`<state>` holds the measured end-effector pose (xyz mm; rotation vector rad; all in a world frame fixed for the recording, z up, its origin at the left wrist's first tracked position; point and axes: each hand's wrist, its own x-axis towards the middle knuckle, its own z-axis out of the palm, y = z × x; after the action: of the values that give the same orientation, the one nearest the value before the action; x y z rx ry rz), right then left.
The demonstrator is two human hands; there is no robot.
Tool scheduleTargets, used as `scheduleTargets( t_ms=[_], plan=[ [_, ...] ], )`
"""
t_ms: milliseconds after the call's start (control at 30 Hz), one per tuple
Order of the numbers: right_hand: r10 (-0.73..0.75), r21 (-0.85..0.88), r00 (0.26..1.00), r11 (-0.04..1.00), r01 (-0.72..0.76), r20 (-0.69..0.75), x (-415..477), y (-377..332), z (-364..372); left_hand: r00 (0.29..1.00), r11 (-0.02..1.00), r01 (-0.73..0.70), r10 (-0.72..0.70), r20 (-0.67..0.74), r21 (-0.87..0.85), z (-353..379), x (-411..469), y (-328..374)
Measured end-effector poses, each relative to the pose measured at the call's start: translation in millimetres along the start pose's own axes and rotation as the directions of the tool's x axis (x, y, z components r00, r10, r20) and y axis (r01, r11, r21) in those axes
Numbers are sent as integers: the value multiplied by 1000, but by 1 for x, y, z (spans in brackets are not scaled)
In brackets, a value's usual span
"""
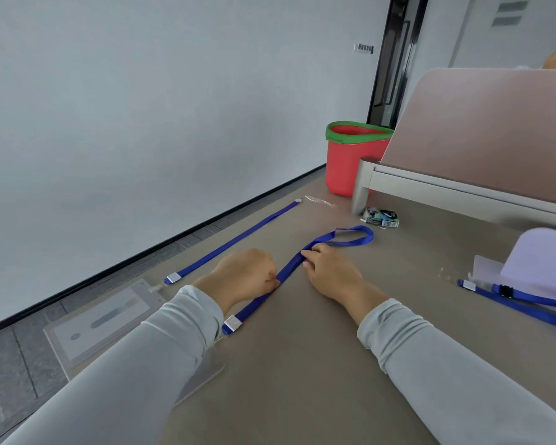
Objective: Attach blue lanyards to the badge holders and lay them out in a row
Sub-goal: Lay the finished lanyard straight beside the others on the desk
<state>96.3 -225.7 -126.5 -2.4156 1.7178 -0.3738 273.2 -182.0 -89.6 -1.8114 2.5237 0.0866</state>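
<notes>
Middle lanyard (pixel 264 298) is laid diagonally on the desk (pixel 302 364), metal clip end nearest the person, loop end farthest. The strap is pinched near its middle between thumb and curled fingers of the left hand (pixel 247 274). A bit farther up, where the loop starts, the strap is held under the bent fingers of the right hand (pixel 331 271), thumb tucked at its side. Both hands are low, touching the desk.

Far lanyard (pixel 235 240) is laid out straight, to the left of the middle one and apart from it, with its clip end just beside a clear badge holder (pixel 106 319) at the left desk edge. Whether the two are joined cannot be told. A second clear holder (pixel 211 370) is mostly hidden under the left sleeve.

Spare lanyards (pixel 527 303) are seen at the right edge of the desk. A small packet (pixel 381 217) and a plastic scrap (pixel 318 201) are at the far end of the desk, next to a partition (pixel 495 133). A red bin (pixel 344 168) with a green liner is seen past the desk end.
</notes>
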Motion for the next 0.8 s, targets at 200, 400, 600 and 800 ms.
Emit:
scheduleTargets(
  t_ms=[200,400,600,800],
  plan=[
    [26,65,997,998,-22,-68,6,12,-2,996,997,9,-16,-88,-79,-3,31,14],
    [102,117,980,990,-82,-173,21,42,-7,986,976,-27,-9,-165,-216,17,47,16],
    [-56,23,988,998,60,-145,41,42,-7,973,960,-93,32,-227,-264,28,46,10],
    [-35,7,989,999,37,-145,48,43,-10,968,952,-134,67,-240,-275,29,46,7]
  ],
)
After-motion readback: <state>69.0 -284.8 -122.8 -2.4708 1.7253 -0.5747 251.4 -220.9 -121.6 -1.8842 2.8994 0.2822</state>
